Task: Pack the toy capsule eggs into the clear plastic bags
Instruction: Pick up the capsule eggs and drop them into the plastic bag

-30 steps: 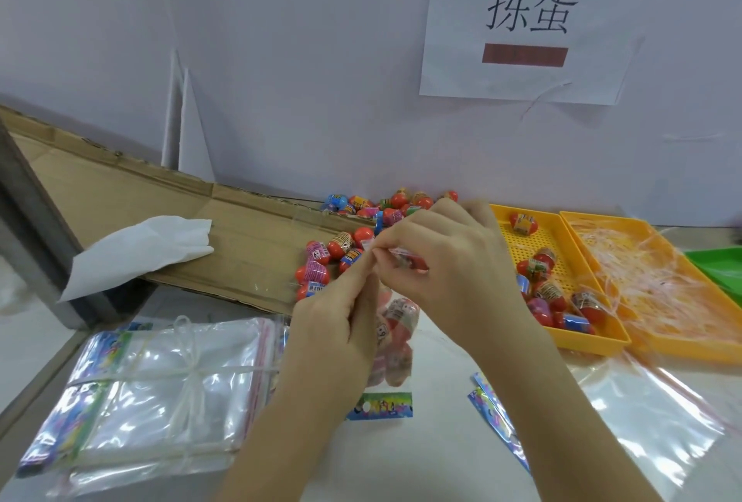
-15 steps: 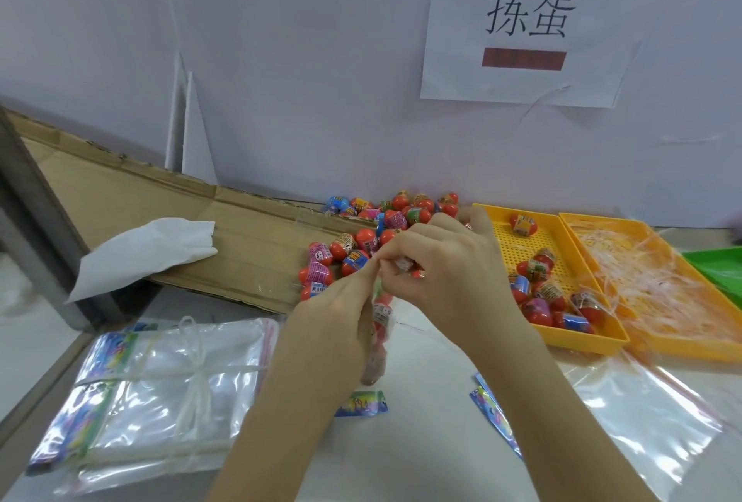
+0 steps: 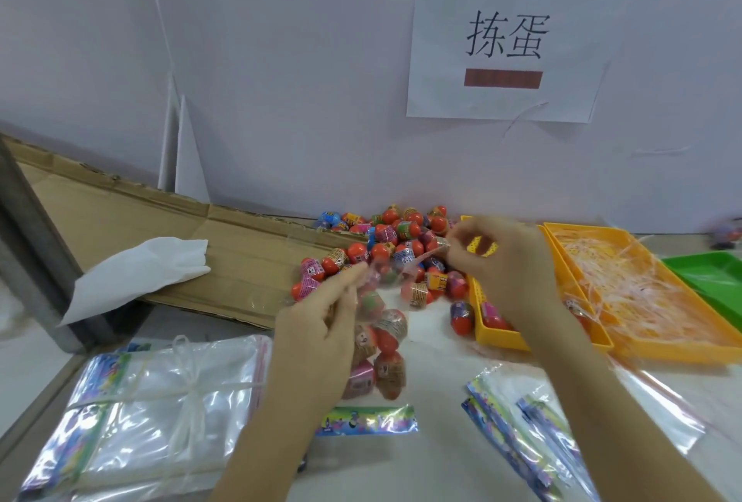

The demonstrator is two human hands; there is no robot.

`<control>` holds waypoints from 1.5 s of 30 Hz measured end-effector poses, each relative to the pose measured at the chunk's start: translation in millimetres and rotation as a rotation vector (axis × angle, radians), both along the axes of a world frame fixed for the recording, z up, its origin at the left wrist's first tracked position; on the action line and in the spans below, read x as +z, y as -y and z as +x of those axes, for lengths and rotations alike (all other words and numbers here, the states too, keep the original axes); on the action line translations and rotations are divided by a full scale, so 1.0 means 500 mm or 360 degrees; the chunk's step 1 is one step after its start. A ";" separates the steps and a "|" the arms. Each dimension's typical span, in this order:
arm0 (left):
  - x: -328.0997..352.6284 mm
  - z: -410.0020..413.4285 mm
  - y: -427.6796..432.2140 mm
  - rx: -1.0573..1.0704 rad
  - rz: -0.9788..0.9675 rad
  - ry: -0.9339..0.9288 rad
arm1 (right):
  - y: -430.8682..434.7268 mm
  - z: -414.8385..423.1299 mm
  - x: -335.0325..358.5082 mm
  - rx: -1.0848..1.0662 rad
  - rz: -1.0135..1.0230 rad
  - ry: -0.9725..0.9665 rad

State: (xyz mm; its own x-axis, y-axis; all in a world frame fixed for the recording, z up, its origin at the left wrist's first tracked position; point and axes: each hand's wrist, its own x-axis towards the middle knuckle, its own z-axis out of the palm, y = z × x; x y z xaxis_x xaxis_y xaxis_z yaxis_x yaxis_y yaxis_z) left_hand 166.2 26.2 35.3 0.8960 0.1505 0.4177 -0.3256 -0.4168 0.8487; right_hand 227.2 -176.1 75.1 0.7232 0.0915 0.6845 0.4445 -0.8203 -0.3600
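Note:
A clear plastic bag [image 3: 381,345] holding several toy capsule eggs hangs above the white table, its printed header strip at the bottom. My left hand [image 3: 321,321] pinches the left side of the bag's top edge. My right hand [image 3: 502,264] pinches the right side of that edge, so the opening is stretched between them. Behind the hands lies a loose pile of capsule eggs [image 3: 385,244], mostly red and blue, against the wall.
A tied bundle of clear bags [image 3: 152,413] lies front left. Loose bags [image 3: 534,433] lie front right. A yellow tray [image 3: 498,337] with eggs, a second yellow tray of plastic strips [image 3: 642,292] and a green tray [image 3: 710,272] sit right. Flattened cardboard [image 3: 160,228] with a white cloth [image 3: 136,276] lies left.
My hands have moved apart, pulling the bag's top edge wide. The bag of eggs has swung lower and further into view.

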 end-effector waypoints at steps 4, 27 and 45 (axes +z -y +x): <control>-0.003 0.015 -0.015 -0.0054 -0.0352 -0.0142 | 0.101 0.019 0.008 0.0003 -0.0359 -0.0337; -0.004 0.012 -0.014 -0.0369 -0.0595 -0.0257 | 0.012 0.007 -0.007 0.0761 0.0341 -0.1538; 0.001 0.015 -0.025 -0.0354 -0.0593 -0.0241 | 0.054 0.010 0.011 0.0684 0.0397 -0.1287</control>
State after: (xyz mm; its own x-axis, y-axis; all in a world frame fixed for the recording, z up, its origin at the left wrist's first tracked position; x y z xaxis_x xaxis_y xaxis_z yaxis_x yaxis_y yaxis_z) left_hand 173.6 38.6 35.6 0.9703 0.0626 0.2335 -0.2335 -0.0077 0.9723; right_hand 232.0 -203.1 80.7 0.9250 0.3789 0.0267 0.2298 -0.5023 -0.8336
